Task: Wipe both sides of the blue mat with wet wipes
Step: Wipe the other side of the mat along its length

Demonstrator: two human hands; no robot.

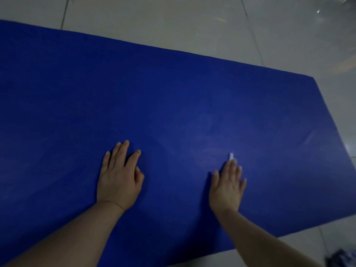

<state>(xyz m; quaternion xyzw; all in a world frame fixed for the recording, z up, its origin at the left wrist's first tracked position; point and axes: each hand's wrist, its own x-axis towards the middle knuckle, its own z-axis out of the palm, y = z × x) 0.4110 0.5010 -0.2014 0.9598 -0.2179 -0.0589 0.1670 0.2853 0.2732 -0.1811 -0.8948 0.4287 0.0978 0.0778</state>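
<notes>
Two bare hands are seen from above, both laid palm down on the blue mat (173, 97). The left hand (119, 178) is spread flat, its fingers straight and slightly fanned, with the thumb tucked in against the forefinger; nothing is held in it. The right hand (228, 186) is also flattened, fingers straight and close together, and a small white wet wipe (231, 156) is pressed against the mat beneath the fingertips, only a crumpled tip of it showing beyond them. The two hands are set apart from each other, side by side. Both forearms are bare.

One mat is visible: a large, flat rectangular sheet of deep blue with a fine matte texture and a thin edge. It is spread on the floor and fills most of the view. A fainter, paler smear is seen on its surface ahead of the right hand.

The floor (173, 22) is made of pale, glossy tiles with thin dark joints. A dark, blurred bundle (339, 258) is glimpsed at the lower right corner. No writing or labels can be read anywhere.
</notes>
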